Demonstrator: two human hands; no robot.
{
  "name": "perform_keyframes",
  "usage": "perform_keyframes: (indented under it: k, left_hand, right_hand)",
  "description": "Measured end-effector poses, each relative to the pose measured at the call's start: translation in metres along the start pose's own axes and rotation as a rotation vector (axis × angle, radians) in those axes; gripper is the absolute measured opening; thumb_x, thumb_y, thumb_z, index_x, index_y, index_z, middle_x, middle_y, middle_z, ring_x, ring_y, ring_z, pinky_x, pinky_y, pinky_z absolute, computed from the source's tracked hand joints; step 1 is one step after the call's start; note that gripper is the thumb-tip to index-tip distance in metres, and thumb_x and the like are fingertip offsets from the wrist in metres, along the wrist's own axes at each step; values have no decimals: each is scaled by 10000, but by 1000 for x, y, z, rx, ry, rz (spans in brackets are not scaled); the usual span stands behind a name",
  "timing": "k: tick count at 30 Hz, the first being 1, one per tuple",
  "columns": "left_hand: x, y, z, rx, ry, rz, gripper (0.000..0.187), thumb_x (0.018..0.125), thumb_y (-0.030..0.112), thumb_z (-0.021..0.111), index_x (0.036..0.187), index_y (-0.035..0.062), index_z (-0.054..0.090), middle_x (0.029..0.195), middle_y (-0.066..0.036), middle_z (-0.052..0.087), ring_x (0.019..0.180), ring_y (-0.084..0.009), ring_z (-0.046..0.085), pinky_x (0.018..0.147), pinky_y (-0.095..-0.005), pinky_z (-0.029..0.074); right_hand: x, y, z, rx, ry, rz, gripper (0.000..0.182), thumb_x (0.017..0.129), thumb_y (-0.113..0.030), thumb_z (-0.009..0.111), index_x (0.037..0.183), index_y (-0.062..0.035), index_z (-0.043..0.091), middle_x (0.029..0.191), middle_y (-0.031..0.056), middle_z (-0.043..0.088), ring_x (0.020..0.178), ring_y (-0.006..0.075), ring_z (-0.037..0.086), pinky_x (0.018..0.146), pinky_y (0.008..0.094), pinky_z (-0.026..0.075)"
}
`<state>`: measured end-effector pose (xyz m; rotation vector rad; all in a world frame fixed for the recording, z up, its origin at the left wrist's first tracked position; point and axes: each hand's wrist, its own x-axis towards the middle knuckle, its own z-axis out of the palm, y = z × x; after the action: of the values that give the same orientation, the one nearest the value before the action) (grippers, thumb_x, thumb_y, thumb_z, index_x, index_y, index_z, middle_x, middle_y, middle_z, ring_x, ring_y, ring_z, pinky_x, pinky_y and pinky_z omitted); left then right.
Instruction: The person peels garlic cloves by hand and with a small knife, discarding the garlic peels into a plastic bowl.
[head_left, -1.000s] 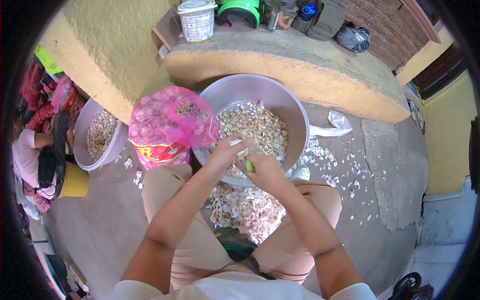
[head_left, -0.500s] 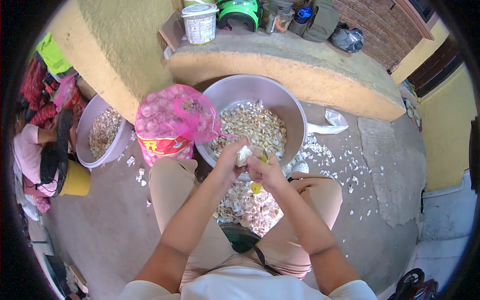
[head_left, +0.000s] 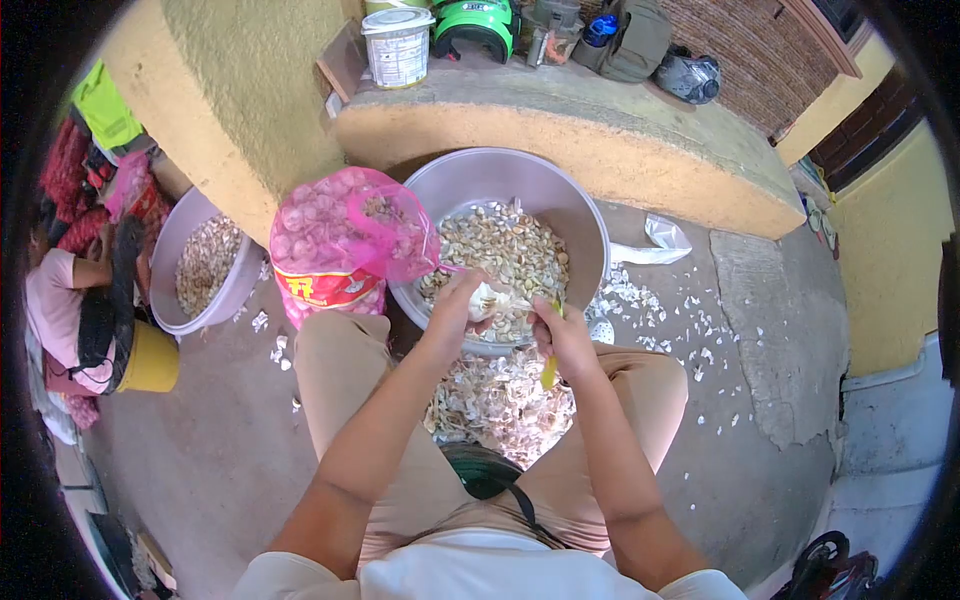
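My left hand (head_left: 460, 308) is closed around a white garlic bulb (head_left: 488, 303), above the near rim of a large basin (head_left: 588, 215) that holds many garlic cloves (head_left: 500, 250). Just right of the bulb, my right hand (head_left: 562, 335) grips a small yellow-green knife (head_left: 549, 372), its handle pointing down. A thin bit of skin seems to stretch from the bulb to my right fingers. Below the hands, a heap of garlic peels (head_left: 500, 405) lies between my knees.
A pink mesh bag of garlic (head_left: 325, 225) stands left of the basin. Further left, a person (head_left: 65, 300) sits beside another basin (head_left: 165, 270) and a yellow bucket (head_left: 150, 358). Behind is a concrete ledge (head_left: 560, 140). Peel scraps (head_left: 640, 300) litter the floor at right.
My right hand has moved away from the bulb, to the right and slightly down, with the knife. My left hand still holds the bulb and has shifted slightly left.
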<state>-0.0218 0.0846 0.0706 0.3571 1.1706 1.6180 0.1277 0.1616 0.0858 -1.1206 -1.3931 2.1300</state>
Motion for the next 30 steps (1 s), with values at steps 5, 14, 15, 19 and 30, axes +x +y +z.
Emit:
perform_keyframes:
  k: [5, 14, 15, 19, 30]
  left_hand:
    - [-4, 1, -4, 173, 0, 19, 268, 847, 296, 459, 894, 43, 535, 645, -36, 536, 529, -124, 500, 463, -223, 385]
    - [1, -22, -9, 633, 60, 238, 318, 804, 304, 526, 899, 5, 577, 760, -84, 582, 702, -144, 564, 571, -273, 439]
    - [-1, -19, -8, 591, 39, 196, 321, 803, 306, 527, 901, 5, 577, 749, -84, 579, 675, -137, 563, 537, -266, 437]
    - [-13, -7, 3, 612, -49, 68, 292, 829, 313, 503, 857, 26, 549, 629, -25, 505, 487, -71, 464, 378, -206, 368]
    - [-6, -12, 4, 50, -96, -197, 253, 808, 319, 519, 843, 70, 542, 634, -10, 496, 425, -77, 436, 339, -185, 309]
  right_hand:
    - [-7, 12, 3, -793, 410, -727, 327, 763, -326, 582, 920, -40, 565, 647, 95, 552, 596, 211, 545, 523, 328, 426]
    - [-15, 12, 28, -1142, 83, -535, 259, 757, -269, 593, 781, -12, 570, 629, 143, 549, 574, 266, 552, 536, 360, 418]
    - [-11, 13, 25, -1068, 21, -473, 275, 762, -293, 581, 803, -21, 579, 602, 143, 541, 549, 276, 540, 533, 365, 421]
    - [4, 23, 11, -775, -138, -345, 274, 786, -300, 556, 770, -28, 587, 502, 97, 493, 456, 219, 476, 485, 341, 402]
    - [-9, 14, 24, 59, -82, -101, 249, 800, -213, 552, 615, -49, 538, 468, -33, 403, 381, 56, 331, 359, 207, 231]
